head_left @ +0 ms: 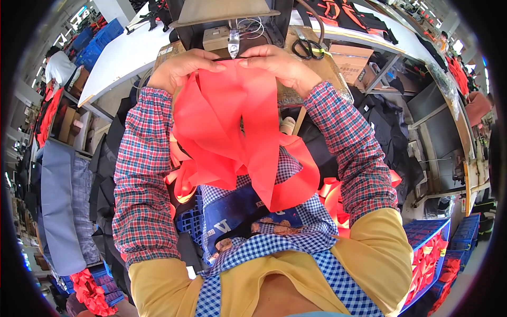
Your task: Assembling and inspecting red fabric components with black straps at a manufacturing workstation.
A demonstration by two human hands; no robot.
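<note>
Fabric (208,127) hangs from your left hand (182,68) and right hand (281,66), each pinching its top edge, probably to keep it flat at the machine (233,43).

Worn brown wooden work surface (331,71): black-handled metal scissors (307,49) lie toward its right side. Long white tabletop, left (124,55): black straps (155,20) near the far end. White tabletop, right (388,46): flat black-and-red fabric pieces (364,21) spread across it.

Fabric strip (261,158) shows coral-red; sleeve covers (145,169), red-blue-white plaid; apron (280,240), blue-white gingham; shirt (377,248), mustard yellow; crate (422,227), blue.
</note>
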